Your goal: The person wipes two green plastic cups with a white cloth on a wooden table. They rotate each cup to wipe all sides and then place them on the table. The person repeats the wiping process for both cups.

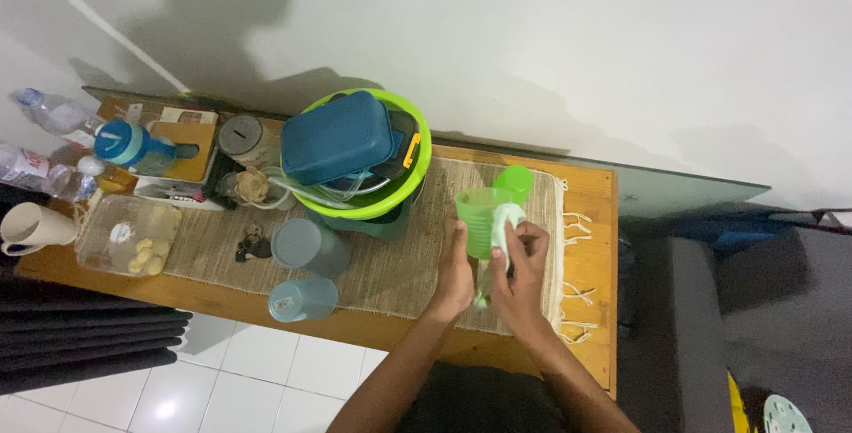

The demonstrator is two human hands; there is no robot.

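Left hand (pixel 454 278) steadies green cup (pixel 480 218) at right of counter (pixel 593 260); right hand (pixel 524 273) grip closed on pale cloth (pixel 507 224) against the cup's side. Second green cup (pixel 514 181) behind, untouched.

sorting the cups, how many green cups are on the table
2: one green cup held between the left hand and right hand, another green cup just behind it. Others may be hidden.

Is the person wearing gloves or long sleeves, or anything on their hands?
No gloves. The left hand and the right hand are both bare, and so are the forearms all the way down to the bottom of the picture, with no sleeves showing. I can't see any ring, watch or bracelet. Dark clothing shows between the arms.
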